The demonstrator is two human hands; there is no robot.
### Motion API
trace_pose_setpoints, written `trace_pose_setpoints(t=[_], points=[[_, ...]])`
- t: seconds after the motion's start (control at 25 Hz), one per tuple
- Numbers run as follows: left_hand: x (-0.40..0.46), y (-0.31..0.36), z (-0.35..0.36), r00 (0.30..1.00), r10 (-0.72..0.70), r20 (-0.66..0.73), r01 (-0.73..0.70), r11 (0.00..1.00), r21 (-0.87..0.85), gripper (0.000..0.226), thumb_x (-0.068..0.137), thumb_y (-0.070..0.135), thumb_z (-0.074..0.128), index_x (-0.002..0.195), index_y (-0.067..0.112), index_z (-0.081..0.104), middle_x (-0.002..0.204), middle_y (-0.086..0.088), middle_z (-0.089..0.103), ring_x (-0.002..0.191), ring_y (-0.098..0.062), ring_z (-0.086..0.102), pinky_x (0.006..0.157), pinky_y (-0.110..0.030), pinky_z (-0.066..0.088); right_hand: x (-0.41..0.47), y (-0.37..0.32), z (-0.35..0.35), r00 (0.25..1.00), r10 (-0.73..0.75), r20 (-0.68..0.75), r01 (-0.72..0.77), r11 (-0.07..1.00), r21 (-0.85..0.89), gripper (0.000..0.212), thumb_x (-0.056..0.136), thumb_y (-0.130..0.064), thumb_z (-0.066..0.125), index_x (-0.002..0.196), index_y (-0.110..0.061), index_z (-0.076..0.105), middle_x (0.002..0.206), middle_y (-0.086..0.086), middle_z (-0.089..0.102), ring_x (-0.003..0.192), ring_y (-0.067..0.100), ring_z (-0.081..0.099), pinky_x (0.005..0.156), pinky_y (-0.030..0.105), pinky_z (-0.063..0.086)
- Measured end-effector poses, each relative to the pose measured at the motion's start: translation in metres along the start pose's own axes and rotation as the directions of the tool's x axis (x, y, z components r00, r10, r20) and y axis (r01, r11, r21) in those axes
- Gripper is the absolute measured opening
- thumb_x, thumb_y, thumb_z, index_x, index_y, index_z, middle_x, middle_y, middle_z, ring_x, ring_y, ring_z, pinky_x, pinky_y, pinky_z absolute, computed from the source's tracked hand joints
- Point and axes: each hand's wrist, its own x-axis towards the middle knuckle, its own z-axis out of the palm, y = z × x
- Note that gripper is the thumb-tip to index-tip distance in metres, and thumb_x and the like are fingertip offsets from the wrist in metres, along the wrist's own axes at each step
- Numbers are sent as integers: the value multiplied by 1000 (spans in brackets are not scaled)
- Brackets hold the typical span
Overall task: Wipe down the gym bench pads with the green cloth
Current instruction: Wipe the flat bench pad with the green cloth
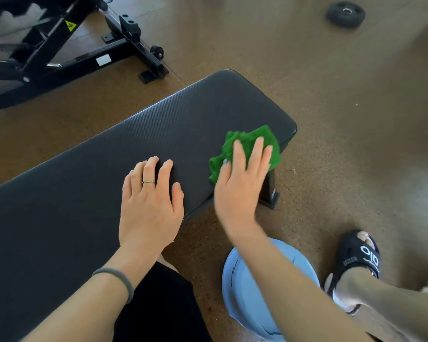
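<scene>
Your right hand (242, 178) presses the green cloth (247, 146) flat-fingered; left hand (150, 196) rests open beside it on the bench pad (109, 156). Cloth looks soft, light, bunchy: keep your palm over its middle.

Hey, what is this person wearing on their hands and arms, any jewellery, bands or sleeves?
Both forearms are bare, with no sleeves in view. The left hand has a thin metallic ring on one finger and a grey elastic band around the wrist. The right hand wears nothing visible.

A gym room. Padded black bench (158, 134) under the fingers, black machine frame (67, 45) beyond them, weight plate (345, 14) far off on brown rubber flooring (356, 119).
</scene>
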Motion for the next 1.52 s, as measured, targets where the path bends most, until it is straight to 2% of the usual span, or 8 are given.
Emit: trace_pose_setpoints(t=[0.12, 0.32, 0.48, 0.8, 1.0, 1.12, 1.32, 1.52], points=[[-3, 0, 0, 1000, 12, -2, -12, 1000, 1, 56, 104, 42, 28, 150, 16, 46, 155, -14, 44, 144, -37, 40, 121, -55, 34, 27, 27, -8, 986, -140, 90, 142, 990, -19, 48, 106, -30, 35, 146, -12, 53, 167, 17, 28, 157, 41, 15, 126, 58, 9], [1, 0, 1, 1000, -2, 11, 2, 1000, 20, 56, 103, 43, 28, 150, 17, 46, 155, -13, 45, 144, -37, 40, 120, -55, 35, 122, 56, -13, 944, 330, 2, -327, 933, 151, 48, 111, -22, 37, 158, -10, 38, 171, 17, 12, 158, 39, 3, 127, 51, 13], [-1, 1, -1, 1000, -4, 13, 4, 1000, 8, 55, 104, 41, 28, 151, 17, 44, 156, -12, 42, 146, -35, 37, 122, -54, 32, 16, -12, 8, 918, 395, -26, -353, 847, 398, 57, 110, -26, 37, 162, -8, 24, 171, 23, -5, 160, 36, 0, 129, 45, 15], [-1, 3, -3, 1000, -4, 14, 4, 1000, -8, 56, 104, 42, 25, 150, 17, 45, 155, -12, 43, 146, -35, 37, 123, -54, 31, 76, 17, 0, 911, 411, -11, -403, 897, 180, 57, 111, -18, 38, 163, -5, 18, 168, 32, -5, 157, 45, -5, 129, 49, 8], [-3, 1, -1, 1000, 13, 1, -13, 1000, 5, 55, 105, 39, 27, 151, 15, 44, 155, -14, 44, 145, -36, 39, 121, -54, 33, -20, -20, 3, 1000, 27, 7, -27, 997, -68, 49, 107, -21, 36, 152, -3, 43, 165, 34, 17, 155, 51, 9, 126, 60, 14], [-3, 0, 0, 1000, 18, 7, -18, 1000, 17, 56, 105, 39, 26, 152, 15, 43, 156, -14, 44, 145, -36, 39, 121, -54, 34, -1, -3, -13, 916, -327, 233, 368, 916, -158, 51, 106, -27, 34, 149, -5, 47, 164, 22, 32, 156, 39, 21, 128, 53, 15], [1, 0, 2, 1000, 8, 10, -8, 999, 35, 56, 105, 41, 27, 151, 17, 45, 155, -14, 45, 144, -37, 41, 121, -54, 34, 116, 6, -11, 946, -78, 314, 196, 910, -365, 57, 110, -33, 28, 161, -9, 30, 170, 16, 21, 159, 34, 13, 129, 51, 9], [-1, 1, 1, 1000, 8, 4, -8, 1000, 23, 56, 106, 40, 23, 152, 15, 44, 156, -13, 44, 146, -35, 39, 123, -53, 32, 5, -18, -28, 827, -387, 408, 495, 845, -201, 54, 108, -31, 30, 159, -14, 36, 169, 10, 28, 158, 28, 18, 129, 51, 16]])
